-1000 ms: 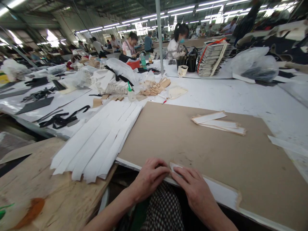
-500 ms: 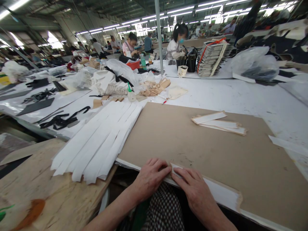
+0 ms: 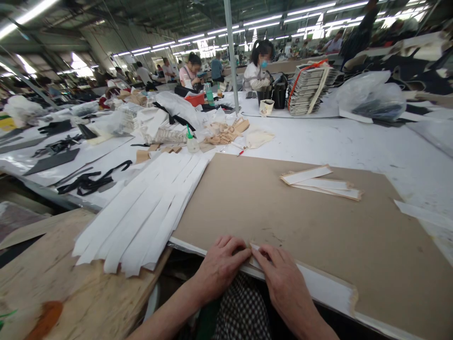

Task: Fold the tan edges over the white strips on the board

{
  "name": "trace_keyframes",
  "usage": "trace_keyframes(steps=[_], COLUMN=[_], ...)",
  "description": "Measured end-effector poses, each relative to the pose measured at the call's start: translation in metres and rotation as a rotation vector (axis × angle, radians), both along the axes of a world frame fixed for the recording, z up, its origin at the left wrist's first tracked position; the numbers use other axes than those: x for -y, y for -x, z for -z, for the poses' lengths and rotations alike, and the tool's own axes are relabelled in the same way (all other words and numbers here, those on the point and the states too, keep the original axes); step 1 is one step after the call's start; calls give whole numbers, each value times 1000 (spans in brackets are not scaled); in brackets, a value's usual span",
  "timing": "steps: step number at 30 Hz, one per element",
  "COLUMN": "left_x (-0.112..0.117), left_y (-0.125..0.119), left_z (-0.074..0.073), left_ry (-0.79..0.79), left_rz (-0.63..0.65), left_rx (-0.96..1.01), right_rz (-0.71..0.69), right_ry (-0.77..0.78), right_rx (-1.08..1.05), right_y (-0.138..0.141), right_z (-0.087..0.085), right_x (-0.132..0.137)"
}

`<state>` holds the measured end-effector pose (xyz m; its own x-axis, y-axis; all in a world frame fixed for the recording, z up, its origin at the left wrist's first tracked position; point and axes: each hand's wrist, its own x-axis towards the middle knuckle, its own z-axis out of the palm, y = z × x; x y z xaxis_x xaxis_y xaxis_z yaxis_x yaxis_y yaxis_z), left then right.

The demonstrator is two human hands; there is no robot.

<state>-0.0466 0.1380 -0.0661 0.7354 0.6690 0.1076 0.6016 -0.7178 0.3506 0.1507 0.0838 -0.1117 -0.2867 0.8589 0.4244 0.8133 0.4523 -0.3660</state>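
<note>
A white strip with tan edging (image 3: 329, 286) lies along the front edge of the brown board (image 3: 226, 198). At the strip's left end, my left hand (image 3: 222, 264) is closed, its thumb and forefinger pinching the tan edge. My right hand (image 3: 283, 271) covers the strip just beside it, with fingers bent and fingertips pressed on the same end. The fingertips of both hands nearly meet there. Part of the strip is hidden under my right hand. Farther back on the board lie several similar edged strips (image 3: 320, 182).
Fanned white strips (image 3: 141, 212) lie left of the board, overhanging a wooden surface (image 3: 88, 293). Behind them stands a green-tipped bottle (image 3: 192, 141), near tan scraps (image 3: 226, 132). A red-capped pen (image 3: 241, 152) lies behind the board. A tied stack (image 3: 307, 89) and a co-worker (image 3: 258, 71) are farther back.
My right hand's fingers have drawn in and bent more at the strip's left end. My left hand stays at that end. The whole view has shifted slightly.
</note>
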Motion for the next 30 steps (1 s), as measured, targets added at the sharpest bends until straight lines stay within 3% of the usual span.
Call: trace_keyframes(steps=[7,15,30], left_x=[-3,-8,-13], left_y=[-8,-21,-16], left_z=[4,6,11], left_ry=[176,106,136], left_rz=[-243,-259,-206], left_rx=[343,370,387], right_rz=[18,11,15], right_ry=[-35,-57,-56], right_rx=[9,-1,-7], right_y=[3,3,3], right_z=[0,2,1], right_x=[-1,-1,-1])
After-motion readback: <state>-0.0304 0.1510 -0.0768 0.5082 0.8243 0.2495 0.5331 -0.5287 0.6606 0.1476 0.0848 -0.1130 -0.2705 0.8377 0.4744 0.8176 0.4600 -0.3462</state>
